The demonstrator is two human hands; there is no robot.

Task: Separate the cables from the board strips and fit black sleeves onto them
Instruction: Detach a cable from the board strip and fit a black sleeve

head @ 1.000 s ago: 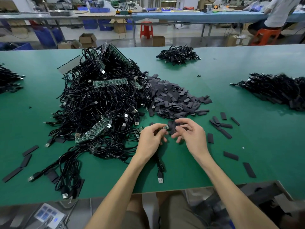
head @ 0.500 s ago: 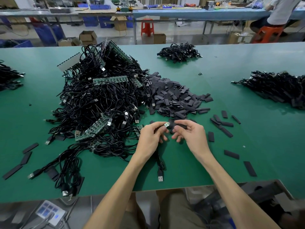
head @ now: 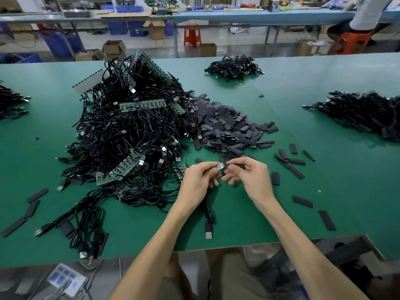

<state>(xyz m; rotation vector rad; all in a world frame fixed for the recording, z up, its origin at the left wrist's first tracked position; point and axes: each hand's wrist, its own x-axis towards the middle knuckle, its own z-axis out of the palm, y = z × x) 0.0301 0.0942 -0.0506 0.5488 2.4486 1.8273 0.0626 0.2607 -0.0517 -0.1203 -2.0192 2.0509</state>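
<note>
Right now the plug (head: 208,233) of my cable (head: 208,213) lies on the table (head: 238,230), nearer me than the heap (head: 129,131) and off its right corner. Just past the plug, my left hand (head: 199,180) pinches that cable by its small green board end (head: 220,166), thumb and forefinger closed on it. My right hand (head: 251,178) pinches a sleeve (head: 236,166) the same way, with the other fingers loosely curled. The sleeve is just beside the board end and, as far as I can tell, not over it. I judge this cable is off its strip and sleeving is the step in hand.

Right of the heap lie loose sleeves (head: 290,163), and the sleeve pile (head: 227,128) touches its right flank. Many cables in the heap are on strips (head: 142,105), so most of the job looks left. Bundles (head: 363,113) well right of the heap, and more (head: 233,67) beyond it, seem finished.

Farther off, on the floor beyond the heap, stand cardboard boxes (head: 113,47) and blue bins (head: 60,44). I cannot see what they hold.
</note>
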